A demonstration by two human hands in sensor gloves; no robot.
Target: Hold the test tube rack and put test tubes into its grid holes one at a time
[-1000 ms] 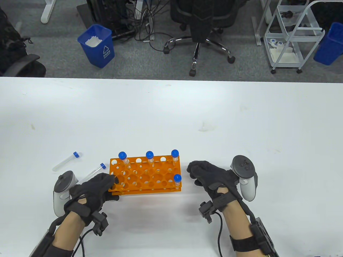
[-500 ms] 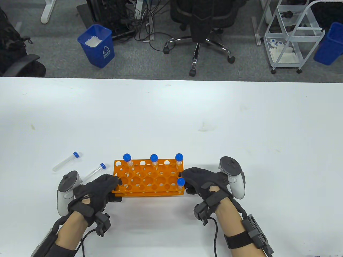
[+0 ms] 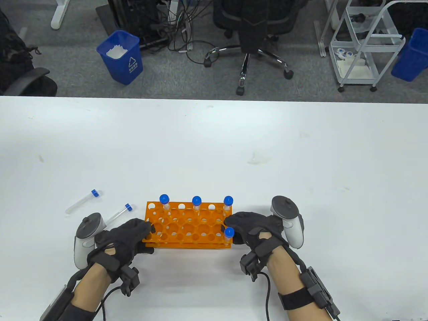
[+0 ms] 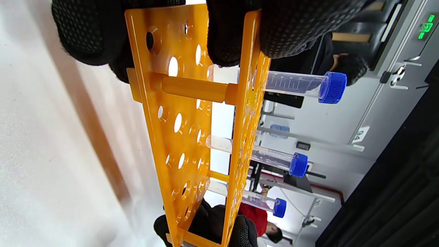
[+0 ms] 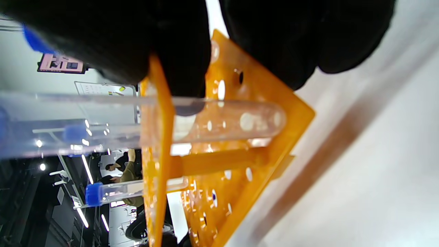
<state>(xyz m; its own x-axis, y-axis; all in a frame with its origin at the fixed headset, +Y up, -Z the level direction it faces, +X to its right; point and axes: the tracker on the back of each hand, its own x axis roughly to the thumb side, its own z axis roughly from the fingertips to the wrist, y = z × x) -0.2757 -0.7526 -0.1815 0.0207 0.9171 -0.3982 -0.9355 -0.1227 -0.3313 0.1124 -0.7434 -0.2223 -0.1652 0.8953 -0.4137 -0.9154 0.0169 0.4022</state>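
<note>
The orange test tube rack has both short ends covered: the left hand hides its left end, the right hand its right end. In the right wrist view, the tube nearest the rack's right end is blurred, its cap cut off at the edge.

Orange test tube rack with 4 upright blue-capped tubes; 2 loose tubes left.

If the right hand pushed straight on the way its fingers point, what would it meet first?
Nothing to cross: the right hand already grips the right end of the orange rack, by the near-corner tube. Pushing on would likely shove the rack toward the left hand.
</note>
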